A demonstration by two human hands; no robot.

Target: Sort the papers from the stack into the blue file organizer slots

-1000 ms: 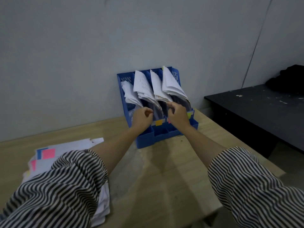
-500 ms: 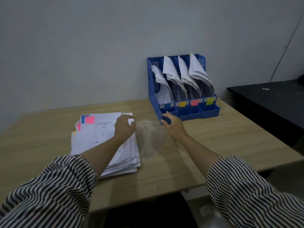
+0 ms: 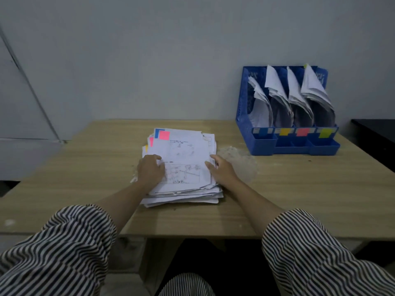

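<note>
Sorting partway done. Blue file organizer (image 3: 287,144) at table's far right: all 4 slots hold papers. Thick stack (image 3: 181,167) remains mid-table, pink tab on top sheet. Left hand (image 3: 150,170) rests flat on stack; right hand (image 3: 221,170) relaxed, fingers touching stack's right edge. Neither grips.

Dim, cool, even light; soft shadow under the counter (image 3: 299,189) at 6 o'clock; wide-angle bending at edges; slightly soft detail.

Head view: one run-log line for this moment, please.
phase: picking next sheet | left hand: on paper stack | right hand: at stack's right edge | blue file organizer: four slots holding papers
</note>
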